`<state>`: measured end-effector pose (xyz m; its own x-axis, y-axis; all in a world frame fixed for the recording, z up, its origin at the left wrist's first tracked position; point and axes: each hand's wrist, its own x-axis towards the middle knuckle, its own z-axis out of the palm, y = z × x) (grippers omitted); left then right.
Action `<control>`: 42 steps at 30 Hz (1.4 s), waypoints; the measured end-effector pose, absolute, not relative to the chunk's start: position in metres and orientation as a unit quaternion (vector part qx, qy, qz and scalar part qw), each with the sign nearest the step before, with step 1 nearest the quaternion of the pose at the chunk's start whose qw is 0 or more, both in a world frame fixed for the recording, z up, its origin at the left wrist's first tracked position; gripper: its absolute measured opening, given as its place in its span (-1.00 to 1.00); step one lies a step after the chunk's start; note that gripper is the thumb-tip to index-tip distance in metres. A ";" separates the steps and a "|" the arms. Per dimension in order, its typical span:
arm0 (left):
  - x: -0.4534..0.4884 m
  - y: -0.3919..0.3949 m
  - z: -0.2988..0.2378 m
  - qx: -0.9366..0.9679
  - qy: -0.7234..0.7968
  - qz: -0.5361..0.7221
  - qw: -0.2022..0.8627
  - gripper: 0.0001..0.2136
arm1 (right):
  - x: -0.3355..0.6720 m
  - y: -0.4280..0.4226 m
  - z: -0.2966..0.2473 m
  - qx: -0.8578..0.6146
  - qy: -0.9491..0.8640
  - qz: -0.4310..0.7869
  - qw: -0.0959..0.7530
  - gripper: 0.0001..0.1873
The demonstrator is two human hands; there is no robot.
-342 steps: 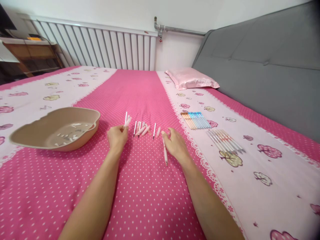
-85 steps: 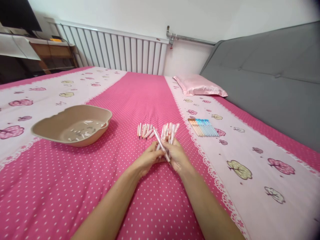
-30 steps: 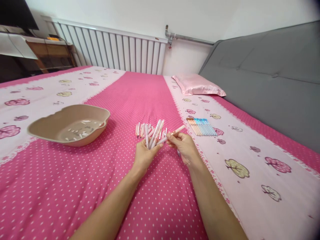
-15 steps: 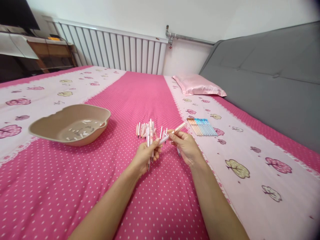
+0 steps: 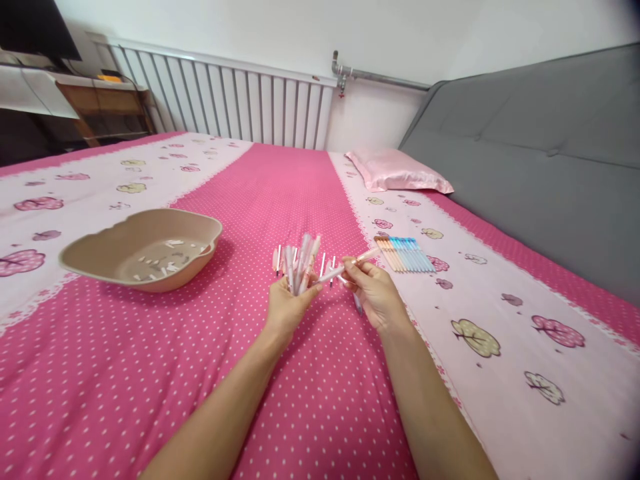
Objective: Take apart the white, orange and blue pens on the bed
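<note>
My left hand (image 5: 289, 305) is closed around a bunch of pale pink pens (image 5: 303, 265), their upper ends fanned out and a little blurred. My right hand (image 5: 369, 291) pinches one slanted pink pen (image 5: 336, 272), whose lower left end meets the fingertips of my left hand. Another slim pen tip pokes out below my right fingers. Behind the hands, loose pen parts (image 5: 278, 259) and thin white refills (image 5: 323, 261) with dark tips lie on the pink dotted sheet. To the right, a neat row of orange and blue pens (image 5: 405, 255) lies side by side.
A beige basin (image 5: 200, 224) with small white and grey pieces inside stands on the bed to the left. A pink pillow (image 5: 398, 172) lies farther back, by the grey headboard (image 5: 530, 160). A white radiator (image 5: 225, 97) lines the wall.
My left hand has turned, so the bunch of pens now leans and fans out instead of hanging point-down. My right hand has shifted slightly right with its pen.
</note>
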<state>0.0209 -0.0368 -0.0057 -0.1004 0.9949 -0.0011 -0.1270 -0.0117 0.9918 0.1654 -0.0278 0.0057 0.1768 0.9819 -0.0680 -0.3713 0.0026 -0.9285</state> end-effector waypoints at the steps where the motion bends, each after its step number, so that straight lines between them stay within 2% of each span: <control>1: 0.021 -0.037 -0.006 0.447 0.492 0.552 0.503 -0.78 | 0.165 -0.028 0.005 -0.447 -0.342 0.546 0.621 -0.72; 12: 0.017 -0.036 -0.006 0.396 0.484 0.509 0.591 -0.71 | 0.161 -0.032 0.015 -0.423 -0.310 0.558 0.643 -0.68; 17: 0.017 -0.034 -0.006 0.441 0.484 0.528 0.541 -0.73 | 0.163 -0.030 0.013 -0.416 -0.301 0.558 0.653 -0.72; 21: 0.019 -0.033 -0.007 0.452 0.473 0.547 0.522 -0.58 | 0.164 -0.029 0.010 -0.421 -0.302 0.557 0.649 -0.73; 26: 0.020 -0.035 -0.007 0.448 0.487 0.558 0.501 -0.72 | 0.162 -0.029 0.009 -0.425 -0.314 0.562 0.636 -0.74; 30: 0.019 -0.039 -0.001 0.455 0.476 0.534 0.531 -0.75 | 0.161 -0.030 0.010 -0.417 -0.312 0.569 0.636 -0.71; 36: 0.017 -0.038 -0.001 0.423 0.471 0.520 0.573 -0.67 | 0.162 -0.030 0.009 -0.406 -0.318 0.570 0.640 -0.70; 39: 0.017 -0.036 -0.003 0.410 0.483 0.542 0.553 -0.66 | 0.162 -0.029 0.008 -0.420 -0.313 0.562 0.640 -0.70; 42: 0.018 -0.035 -0.003 0.430 0.474 0.554 0.533 -0.55 | 0.161 -0.029 0.009 -0.426 -0.318 0.558 0.637 -0.70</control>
<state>0.0184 -0.0353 -0.0030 -0.0617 0.9977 -0.0289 -0.1829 0.0172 0.9830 0.1613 -0.0293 0.0086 0.1744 0.9822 -0.0697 -0.4402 0.0145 -0.8978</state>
